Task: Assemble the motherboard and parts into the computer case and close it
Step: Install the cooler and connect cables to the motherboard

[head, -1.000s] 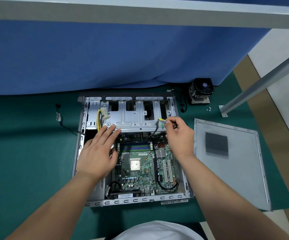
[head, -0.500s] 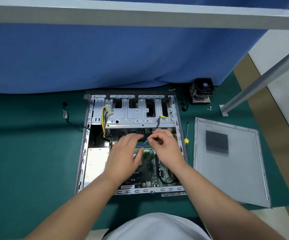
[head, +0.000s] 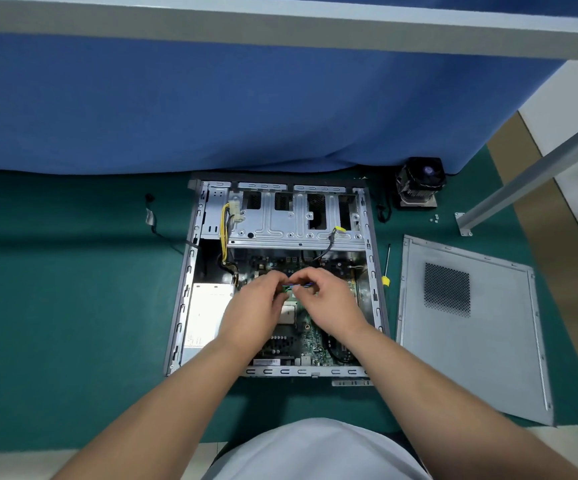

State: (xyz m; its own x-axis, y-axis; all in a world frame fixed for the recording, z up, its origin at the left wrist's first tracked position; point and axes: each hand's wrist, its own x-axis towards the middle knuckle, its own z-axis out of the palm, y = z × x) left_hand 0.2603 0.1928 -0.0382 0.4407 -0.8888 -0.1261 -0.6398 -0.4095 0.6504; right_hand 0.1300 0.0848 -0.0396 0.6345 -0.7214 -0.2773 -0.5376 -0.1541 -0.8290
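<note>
Computer case (head: pixel 190 271), sheet metal, rectangular, lies open on the green mat (head: pixel 73 289) near its back edge. One green motherboard (head: pixel 310 337) sits inside. Left hand (head: pixel 256 306) and right hand (head: pixel 329 299) meet above it, fingers curled, pinching one small bluish part (head: pixel 299 285) between them; its kind cannot be told. One flat perforated side panel (head: pixel 467 327) lies right of the case, one yellow-handled screwdriver (head: pixel 386 268) between them. One finned cooler (head: pixel 419 183) stands at the back edge.
</note>
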